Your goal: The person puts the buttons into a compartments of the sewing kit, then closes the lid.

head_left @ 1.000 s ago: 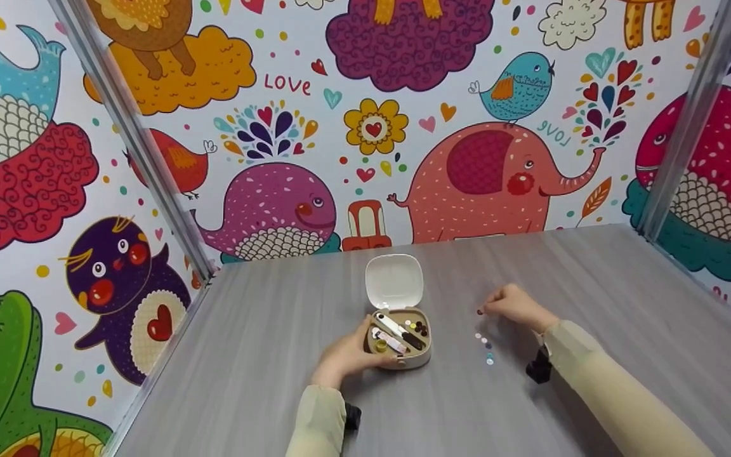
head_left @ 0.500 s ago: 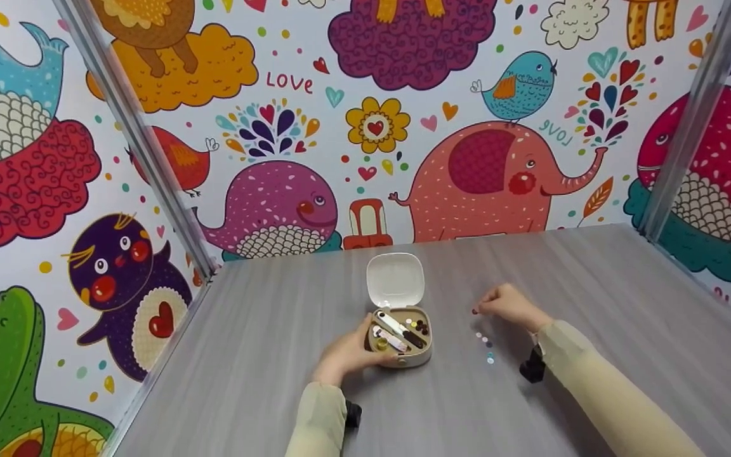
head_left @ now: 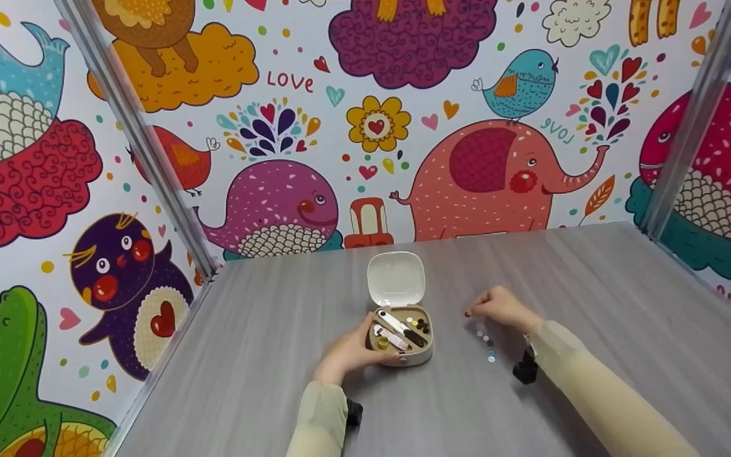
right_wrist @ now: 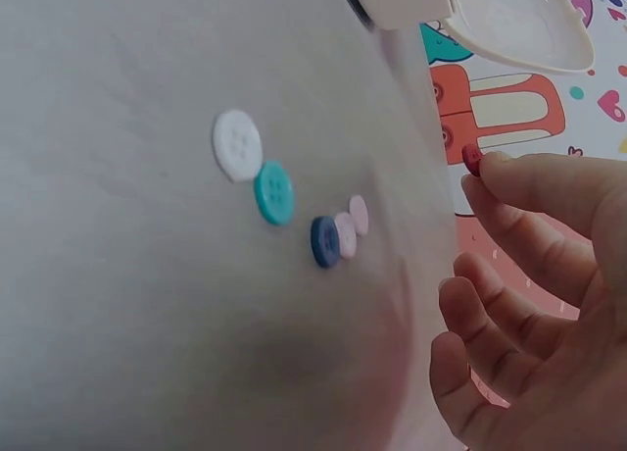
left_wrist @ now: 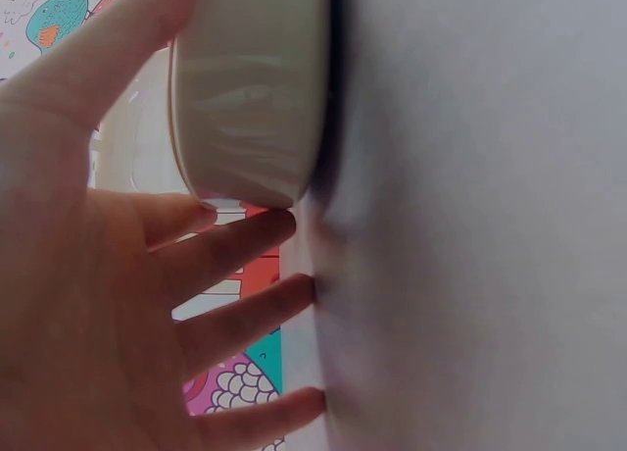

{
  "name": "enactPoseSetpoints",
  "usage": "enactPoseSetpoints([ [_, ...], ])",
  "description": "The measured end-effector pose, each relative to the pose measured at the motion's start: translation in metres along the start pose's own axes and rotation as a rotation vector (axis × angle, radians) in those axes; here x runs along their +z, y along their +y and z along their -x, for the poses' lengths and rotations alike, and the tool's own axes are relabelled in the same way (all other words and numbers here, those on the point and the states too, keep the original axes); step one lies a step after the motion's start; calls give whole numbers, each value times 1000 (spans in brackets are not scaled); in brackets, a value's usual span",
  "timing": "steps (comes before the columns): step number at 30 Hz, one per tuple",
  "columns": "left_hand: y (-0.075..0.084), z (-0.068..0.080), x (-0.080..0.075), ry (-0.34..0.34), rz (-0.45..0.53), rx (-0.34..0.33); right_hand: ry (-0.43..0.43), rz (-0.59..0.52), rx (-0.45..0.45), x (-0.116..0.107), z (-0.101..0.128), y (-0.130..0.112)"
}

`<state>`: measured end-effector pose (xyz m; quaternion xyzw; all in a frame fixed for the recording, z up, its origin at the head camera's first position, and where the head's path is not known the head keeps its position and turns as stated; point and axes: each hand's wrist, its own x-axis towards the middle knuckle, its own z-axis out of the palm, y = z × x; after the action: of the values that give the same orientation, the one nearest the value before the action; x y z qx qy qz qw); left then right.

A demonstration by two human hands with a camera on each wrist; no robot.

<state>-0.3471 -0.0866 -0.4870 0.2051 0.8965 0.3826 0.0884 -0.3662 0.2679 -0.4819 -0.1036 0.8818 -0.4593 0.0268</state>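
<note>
Head view: left hand (head_left: 346, 355) is still gripping the near-left side of the open box (head_left: 401, 336). Right hand (head_left: 504, 306) is pinching a red button (right_wrist: 472, 158), drifting left toward the box since a second ago. Five buttons (right_wrist: 294, 201) remain on the table (head_left: 594, 285), unmoved.

Pale beige long sleeves (head_left: 600, 397) cover both arms, a black wrist-mounted device (head_left: 523, 370) on each.

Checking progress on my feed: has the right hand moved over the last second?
Yes. The right hand, pinching a red button, has shifted slightly left, toward the open box, which has stayed put.
</note>
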Motion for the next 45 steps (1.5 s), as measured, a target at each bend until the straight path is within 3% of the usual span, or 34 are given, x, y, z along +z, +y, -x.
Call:
enactPoseSetpoints([
  [21,2,-6,1,-3,-42,-13,15,-20,-59,14,-9,-12],
  [32,-2,-2,6,-2,-22,-16,-10,-5,-79,23,-8,-13],
  [45,0,1,1,14,-12,0,-12,-30,-82,26,-14,-21],
])
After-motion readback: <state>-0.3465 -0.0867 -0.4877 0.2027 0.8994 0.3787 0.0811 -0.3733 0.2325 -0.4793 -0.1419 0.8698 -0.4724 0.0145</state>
